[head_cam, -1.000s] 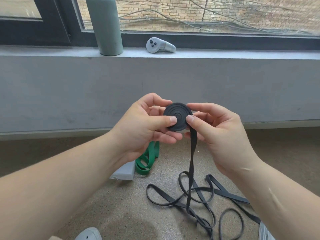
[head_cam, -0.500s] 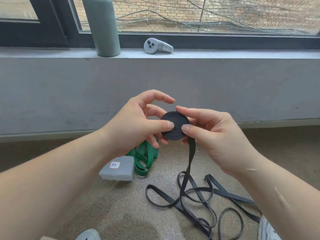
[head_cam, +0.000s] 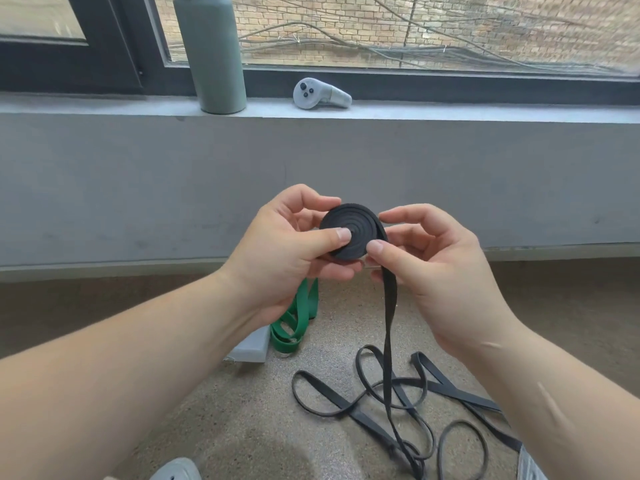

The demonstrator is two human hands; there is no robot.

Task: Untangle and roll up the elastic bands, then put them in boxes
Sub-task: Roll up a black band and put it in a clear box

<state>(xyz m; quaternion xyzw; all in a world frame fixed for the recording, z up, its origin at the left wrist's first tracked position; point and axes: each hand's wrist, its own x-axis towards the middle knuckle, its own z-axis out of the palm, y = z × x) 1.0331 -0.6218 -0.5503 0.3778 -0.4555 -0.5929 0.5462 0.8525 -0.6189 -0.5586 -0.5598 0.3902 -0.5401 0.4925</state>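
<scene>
A black elastic band is wound into a flat coil (head_cam: 356,230) held up in front of me. My left hand (head_cam: 287,258) pinches the coil, thumb pressed on its centre. My right hand (head_cam: 436,271) pinches the coil's lower right edge, where the loose tail (head_cam: 388,327) drops straight down. The tail ends in a tangle of black loops (head_cam: 398,403) on the floor. A green elastic band (head_cam: 294,323) lies bunched on the floor below my left hand. Beside it sits a grey box (head_cam: 252,348), partly hidden by my left forearm.
A grey wall with a window sill (head_cam: 450,110) runs across ahead. A tall green bottle (head_cam: 214,53) and a white controller (head_cam: 320,95) stand on the sill. The floor (head_cam: 259,410) is speckled tan. A shoe tip (head_cam: 176,471) shows at the bottom edge.
The coil has been turned a little and is slightly bigger. My left fingers have curled back onto its rim, and my right thumb has shifted lower on the edge. The view tilted up slightly.
</scene>
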